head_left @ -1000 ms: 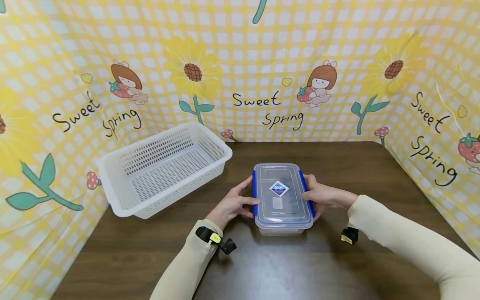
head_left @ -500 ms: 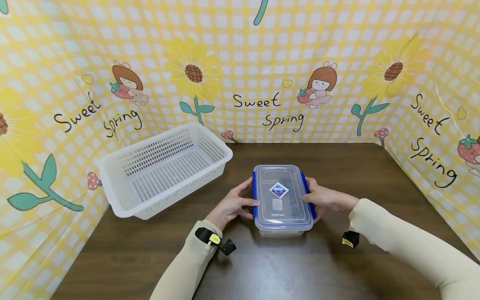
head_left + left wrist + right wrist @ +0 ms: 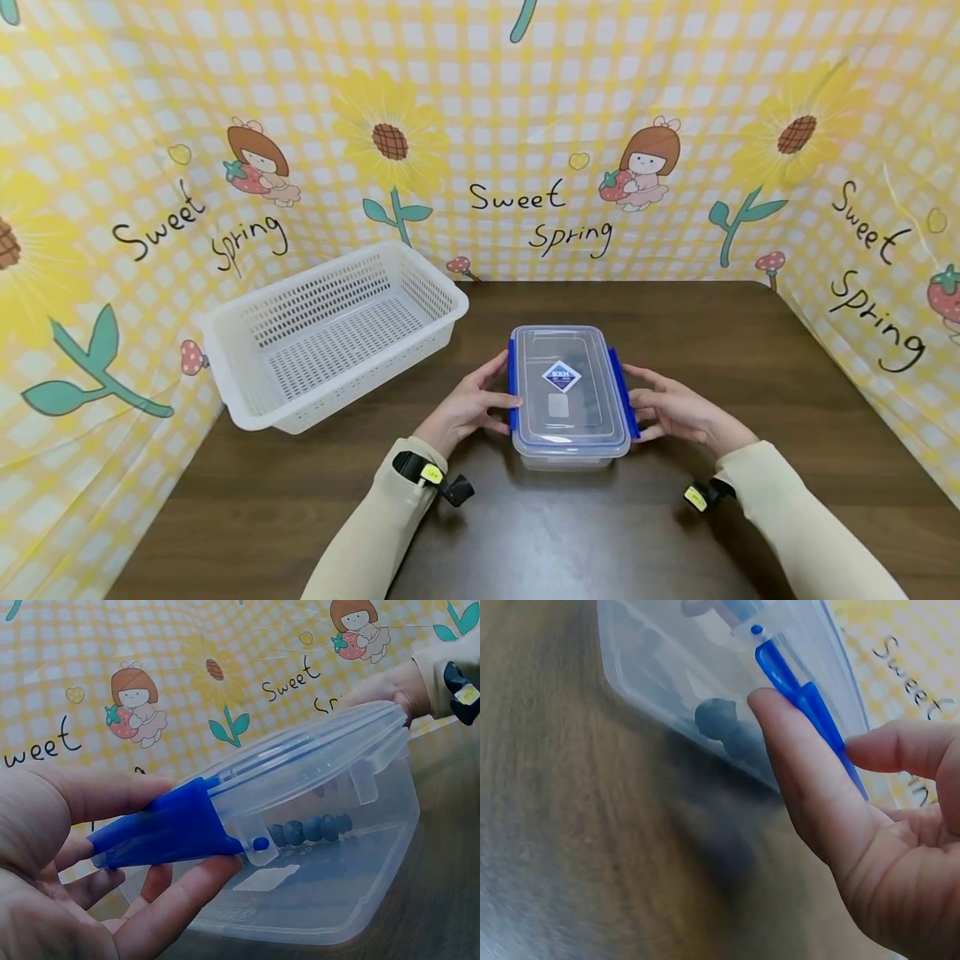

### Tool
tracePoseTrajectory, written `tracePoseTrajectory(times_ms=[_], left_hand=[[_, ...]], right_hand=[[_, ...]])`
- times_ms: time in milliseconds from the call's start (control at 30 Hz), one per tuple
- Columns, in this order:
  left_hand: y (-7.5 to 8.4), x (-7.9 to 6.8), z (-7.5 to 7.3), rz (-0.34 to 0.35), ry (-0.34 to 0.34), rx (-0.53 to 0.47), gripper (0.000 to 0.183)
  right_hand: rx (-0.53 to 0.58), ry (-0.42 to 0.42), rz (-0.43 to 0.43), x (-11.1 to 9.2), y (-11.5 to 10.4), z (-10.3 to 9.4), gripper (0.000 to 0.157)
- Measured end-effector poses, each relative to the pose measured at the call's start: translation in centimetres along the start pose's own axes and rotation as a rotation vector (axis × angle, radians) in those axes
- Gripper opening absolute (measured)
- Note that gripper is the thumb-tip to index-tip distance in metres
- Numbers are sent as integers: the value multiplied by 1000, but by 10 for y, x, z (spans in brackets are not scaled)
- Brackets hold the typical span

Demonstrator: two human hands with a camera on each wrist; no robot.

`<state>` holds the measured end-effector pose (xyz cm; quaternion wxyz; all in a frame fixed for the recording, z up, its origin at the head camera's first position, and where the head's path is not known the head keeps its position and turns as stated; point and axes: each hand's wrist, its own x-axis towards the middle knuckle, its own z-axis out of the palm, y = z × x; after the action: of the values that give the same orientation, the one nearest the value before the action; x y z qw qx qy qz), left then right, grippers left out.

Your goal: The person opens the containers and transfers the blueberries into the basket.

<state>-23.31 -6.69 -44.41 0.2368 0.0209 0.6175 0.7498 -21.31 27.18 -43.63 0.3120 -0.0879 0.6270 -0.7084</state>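
Observation:
A clear plastic food container (image 3: 570, 460) stands on the table with its clear lid (image 3: 592, 421) on top. My left hand (image 3: 468, 407) is at its left side; in the left wrist view the thumb lies over the blue left latch (image 3: 161, 829) and fingers are beneath it. My right hand (image 3: 678, 408) holds the blue right latch (image 3: 624, 392), which slants outward from the lid edge. The right wrist view shows fingers (image 3: 791, 750) on both sides of that latch. Inside the container are several dark blue-grey round things (image 3: 311, 827), seen through the wall.
A white perforated plastic basket (image 3: 337, 400) stands behind and left of the container on the dark wooden table (image 3: 555, 533). Yellow checked cloth (image 3: 525, 125) with printed flowers encloses the table at the back and sides.
My right hand has shifted outward, its thumb leaving the lid's top, and the right latch now tilts away from the lid. My left hand stays at the left latch.

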Motion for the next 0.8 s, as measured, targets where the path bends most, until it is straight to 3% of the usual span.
tracePoseTrajectory(times_ms=[133, 400, 633, 800], left_hand=[[0, 0, 0, 11, -2, -7, 88], [-3, -1, 1, 18, 4, -17, 87], [-3, -1, 0, 9, 15, -9, 86], [2, -1, 1, -10, 32, 6, 84]], right_hand=[[47, -9, -22, -2, 9, -3, 72], [112, 54, -10, -1, 17, 0, 66], [0, 123, -60, -1, 6, 8, 69], [-103, 94, -65, -1, -7, 15, 74]])
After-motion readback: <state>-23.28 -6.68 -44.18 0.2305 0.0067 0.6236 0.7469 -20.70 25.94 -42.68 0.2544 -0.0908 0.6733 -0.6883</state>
